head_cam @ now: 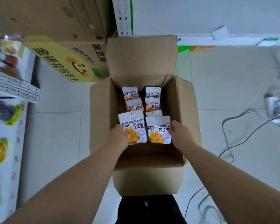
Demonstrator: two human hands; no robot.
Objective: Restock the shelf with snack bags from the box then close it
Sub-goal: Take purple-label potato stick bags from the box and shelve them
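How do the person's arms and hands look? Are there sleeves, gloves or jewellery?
The left forearm and right forearm are bare; no sleeve shows. The left hand and right hand wear no gloves, and no watch, bracelet or ring is visible. Dark clothing shows below.

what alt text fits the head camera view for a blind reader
A person's left hand grips one snack bag and the right hand another snack bag, above two rows of the same bags in an open cardboard box. A stocked shelf stands at left.

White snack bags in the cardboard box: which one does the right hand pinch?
The nearest white snack bag in the right column; the right hand pinches its right edge.
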